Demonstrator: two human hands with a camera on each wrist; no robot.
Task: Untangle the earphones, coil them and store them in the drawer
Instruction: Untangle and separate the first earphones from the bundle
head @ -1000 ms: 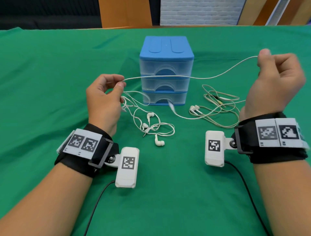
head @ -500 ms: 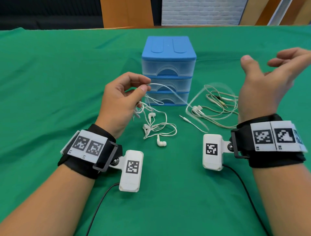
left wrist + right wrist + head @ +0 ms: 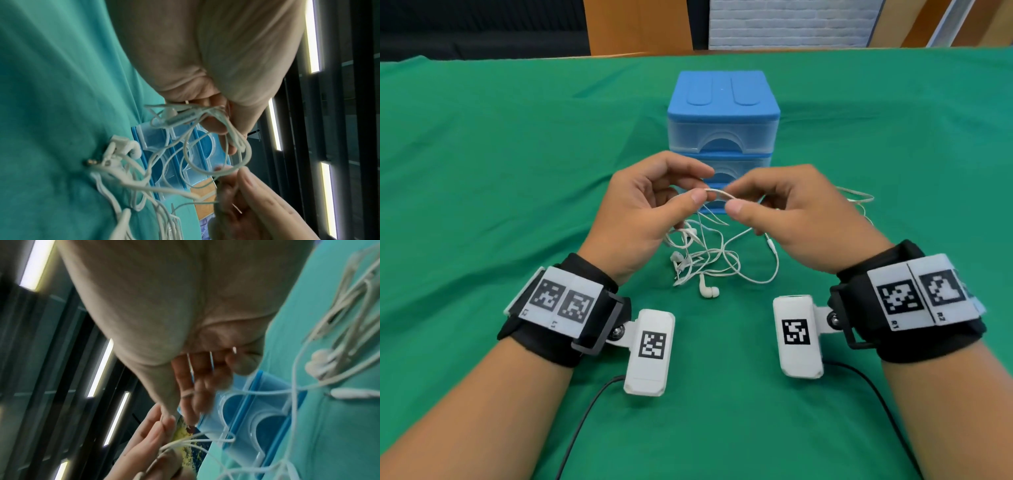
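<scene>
A tangled white earphone set (image 3: 709,263) lies on the green cloth in front of the blue three-drawer unit (image 3: 722,113), all drawers closed. My left hand (image 3: 702,186) pinches a raised stretch of its cable (image 3: 717,193) between thumb and forefinger. My right hand (image 3: 732,198) pinches the same cable just to the right, the two hands almost touching. Loops hang down from both hands to the tangle, where one earbud (image 3: 709,291) and the jack plug (image 3: 770,245) show. In the left wrist view the cable loops (image 3: 236,146) run from my left fingers (image 3: 216,126) to the right hand's fingers (image 3: 246,186).
A second, cream-coloured earphone set (image 3: 859,198) lies on the cloth to the right, mostly hidden behind my right hand; its earbuds (image 3: 320,363) show in the right wrist view. Green cloth (image 3: 482,205) covers the whole table.
My right hand, open and raised at the right half a second ago, has come to the centre and taken hold of the cable. The left hand has shifted right, still holding the cable.
</scene>
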